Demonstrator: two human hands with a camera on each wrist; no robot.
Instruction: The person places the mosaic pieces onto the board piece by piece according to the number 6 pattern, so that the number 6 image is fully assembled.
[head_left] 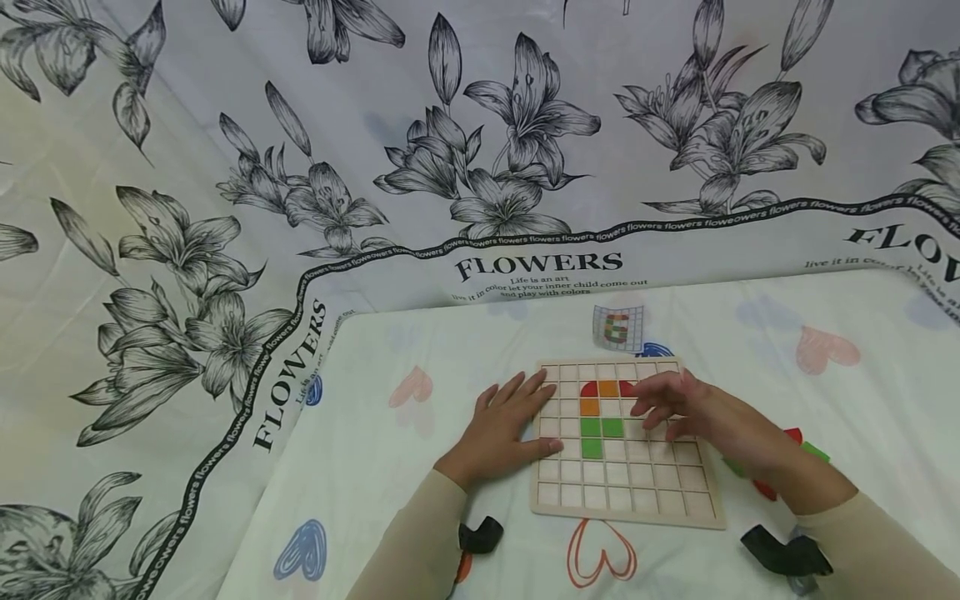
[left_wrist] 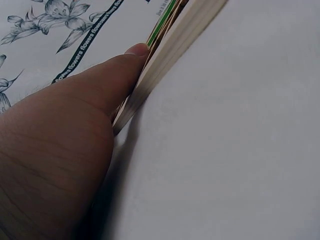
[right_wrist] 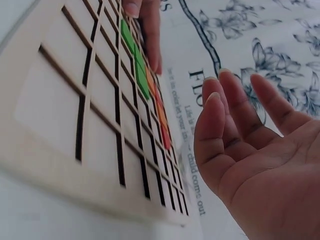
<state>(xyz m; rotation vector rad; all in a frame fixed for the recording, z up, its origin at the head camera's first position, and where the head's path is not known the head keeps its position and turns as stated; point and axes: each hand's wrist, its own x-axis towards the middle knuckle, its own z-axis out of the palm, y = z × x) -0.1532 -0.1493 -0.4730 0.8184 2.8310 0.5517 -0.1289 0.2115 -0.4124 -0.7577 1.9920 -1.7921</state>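
A wooden grid board [head_left: 637, 500] lies on the cloth-covered table. Set in its cells are two red tiles [head_left: 590, 389] with rounded corners, two orange tiles [head_left: 608, 389] and three green tiles [head_left: 591, 427]. My left hand [head_left: 502, 433] rests spread on the board's left side; in the left wrist view its thumb [left_wrist: 117, 75] touches the board's edge. Over the board's upper right part hovers my right hand [head_left: 678, 404], fingers loosely bent, close to the right-hand red tile. The right wrist view shows nothing between these fingers [right_wrist: 240, 105].
A small card [head_left: 617, 328] with a coloured grid figure lies behind the board. Loose red [head_left: 765, 490] and green [head_left: 816, 452] pieces lie right of the board, partly hidden by my right forearm. A flower-printed cloth [head_left: 525, 150] hangs behind the table.
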